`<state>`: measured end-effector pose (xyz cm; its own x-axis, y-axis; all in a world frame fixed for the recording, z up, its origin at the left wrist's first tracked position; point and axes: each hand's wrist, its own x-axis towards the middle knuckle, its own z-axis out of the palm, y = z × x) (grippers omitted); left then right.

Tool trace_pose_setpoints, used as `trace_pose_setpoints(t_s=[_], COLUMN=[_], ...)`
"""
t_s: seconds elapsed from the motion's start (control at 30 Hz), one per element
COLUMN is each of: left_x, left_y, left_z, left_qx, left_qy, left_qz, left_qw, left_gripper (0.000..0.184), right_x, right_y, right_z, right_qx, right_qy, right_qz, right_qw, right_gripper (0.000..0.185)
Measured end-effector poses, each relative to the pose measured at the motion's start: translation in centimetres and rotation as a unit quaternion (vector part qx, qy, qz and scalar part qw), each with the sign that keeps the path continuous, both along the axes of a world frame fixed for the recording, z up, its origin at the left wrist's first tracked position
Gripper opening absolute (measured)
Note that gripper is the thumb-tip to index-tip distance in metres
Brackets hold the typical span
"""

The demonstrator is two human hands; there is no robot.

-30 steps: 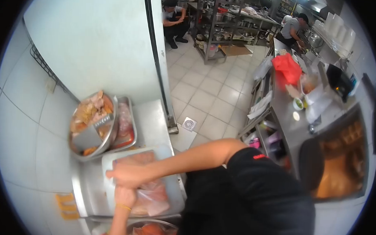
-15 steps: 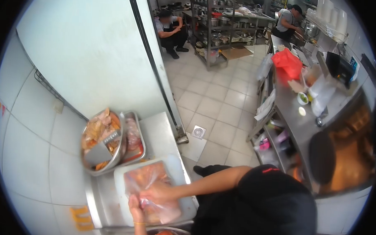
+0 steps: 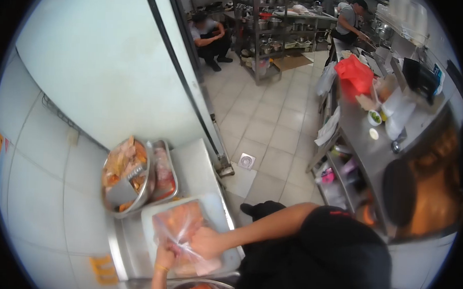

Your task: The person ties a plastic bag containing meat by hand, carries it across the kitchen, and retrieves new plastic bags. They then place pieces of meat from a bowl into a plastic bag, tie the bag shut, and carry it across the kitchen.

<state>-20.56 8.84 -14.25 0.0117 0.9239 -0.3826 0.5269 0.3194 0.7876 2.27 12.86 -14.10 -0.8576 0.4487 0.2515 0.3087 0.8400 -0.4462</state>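
A clear plastic bag (image 3: 180,220) filled with orange-pink pieces, apparently meat, lies on a white cutting board (image 3: 148,219). My left hand (image 3: 165,255), a yellow band at its wrist, is closed on the gathered plastic at the bag's near left side. Against it, my right hand (image 3: 205,242) grips the twisted plastic from the right, fingers curled. Creases in the film fan out from between both hands. To the far left stands a steel bowl (image 3: 147,192) heaped with meat pieces, a cleaver (image 3: 121,191) resting on top.
Beside the bowl sits a metal tray (image 3: 175,179) with a bagged reddish item. Another bowl (image 3: 221,283) is at the near edge. A steel counter (image 3: 362,131) with a red bag (image 3: 354,72) runs along the right. One person crouches (image 3: 209,39) by a shelf rack; another stands (image 3: 350,24) far right.
My right hand has shifted slightly right and away from the left hand, and the plastic between them is pulled into tighter creases. My left hand has turned a little, staying at the bag.
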Motion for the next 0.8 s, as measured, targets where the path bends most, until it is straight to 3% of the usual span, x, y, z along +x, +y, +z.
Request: trace_pose_setpoints(t_s=[0.07, 0.13, 0.17, 0.2, 0.23, 0.3, 0.37, 0.43, 0.5, 0.57, 0.67, 0.73, 0.8], left_x=[-1.9, 1.3, 0.0, -0.7, 1.5, 3.3, 2.5, 3.3, 3.9, 3.4, 2.8, 2.8, 3.3], left_y=[-0.1, 0.2, 0.2, 0.0, -0.1, -0.8, -1.0, -0.6, 0.5, 0.7, 1.5, 1.7, 0.3], left_z=[-3.6, 1.5, -0.5, -0.4, 0.7, 3.0, 2.5, 3.2, 3.5, 2.4, -1.1, -1.9, -1.5], left_qx=[-0.002, -0.127, -0.133, -0.155, -0.142, -0.151, -0.186, -0.196, -0.209, -0.212, -0.23, -0.237, -0.147], left_qy=[-0.098, -0.156, -0.182, -0.238, -0.274, -0.316, -0.344, -0.364, -0.331, -0.337, -0.356, -0.373, -0.326], left_qz=[0.042, 0.135, 0.135, 0.113, 0.233, 0.304, 0.262, 0.23, 0.297, 0.28, 0.276, 0.291, 0.233], left_qw=[0.994, 0.97, 0.965, 0.952, 0.922, 0.886, 0.882, 0.881, 0.871, 0.874, 0.863, 0.849, 0.904], left_gripper=[0.018, 0.016, 0.019, 0.02, 0.022, 0.019, 0.018, 0.017, 0.015, 0.014, 0.014, 0.014, 0.015], right_x=[0.2, -2.6, -3.5, -2.0, -1.9, -1.9, -3.2, -3.8, -4.4, -4.9, -4.2, -3.1, -1.6], right_y=[-0.3, -0.3, -0.5, -0.2, -0.2, -0.7, -1.1, -0.7, -1.3, -2.1, -3.2, -2.4, -0.8], right_z=[1.9, -3.4, -5.9, -3.0, -2.4, -1.4, 1.2, 3.7, 1.9, 1.3, -2.8, -1.7, -0.2], right_qx=[0.044, 0.071, 0.062, 0.043, 0.009, -0.046, -0.11, -0.284, -0.287, -0.347, -0.297, -0.328, -0.345], right_qy=[-0.072, 0.047, 0.117, 0.016, -0.003, 0.002, -0.032, -0.173, -0.167, -0.214, -0.14, -0.149, -0.096], right_qz=[0.028, -0.01, -0.046, 0.036, 0.082, 0.14, 0.188, 0.243, 0.23, 0.193, 0.205, 0.21, 0.251], right_qw=[0.996, 0.996, 0.99, 0.998, 0.997, 0.989, 0.975, 0.911, 0.915, 0.892, 0.922, 0.909, 0.899], right_gripper=[0.014, 0.013, 0.014, 0.013, 0.012, 0.019, 0.022, 0.021, 0.027, 0.028, 0.027, 0.026, 0.025])
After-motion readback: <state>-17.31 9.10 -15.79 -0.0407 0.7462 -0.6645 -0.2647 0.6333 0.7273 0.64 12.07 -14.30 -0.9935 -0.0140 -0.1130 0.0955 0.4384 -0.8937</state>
